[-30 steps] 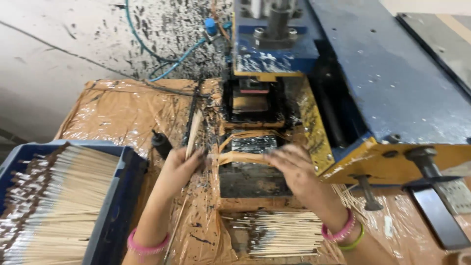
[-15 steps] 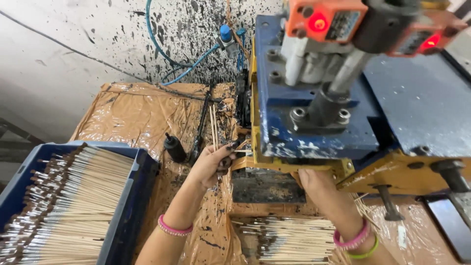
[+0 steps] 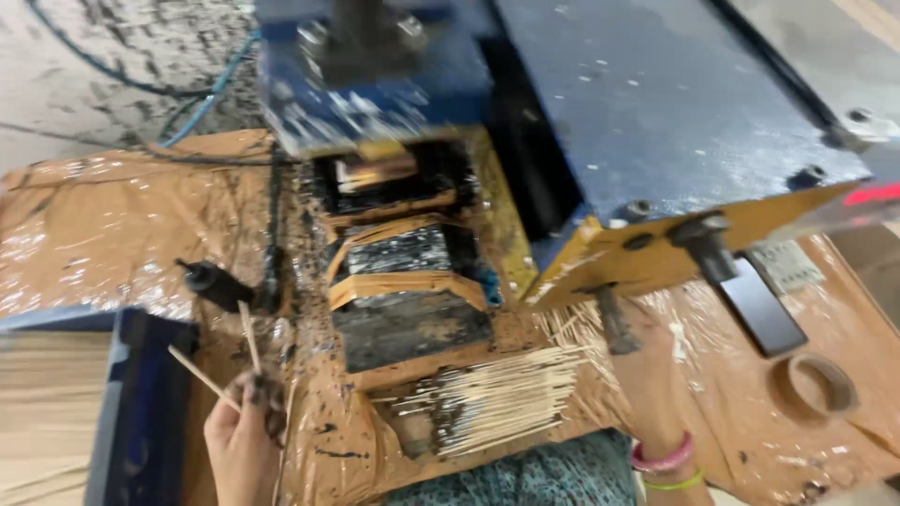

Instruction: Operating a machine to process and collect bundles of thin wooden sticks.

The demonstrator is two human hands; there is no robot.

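Left hand (image 3: 242, 436) is down at the bottom left, grip closed on a couple of thin wooden sticks (image 3: 225, 361) that poke up and fan apart, tips dark with paint. It sits just right of the blue crate (image 3: 141, 403), which is packed with more pale sticks, though that part is pretty blurry.

Right hand (image 3: 630, 342) reaches up under the yellow edge of the blue machine (image 3: 647, 122), near a dark bolt. It's mostly hidden there, so I can't tell if its grip is open or closed. Pink and green bangles (image 3: 664, 464) sit on that wrist.

Between the hands, a pile of sticks (image 3: 497, 398) lies on the bench (image 3: 112, 225), which is wrapped in brown tape and spattered black, right in front of the machine's dark plate (image 3: 412, 323). A tape roll (image 3: 811, 386) sits well off to the right.
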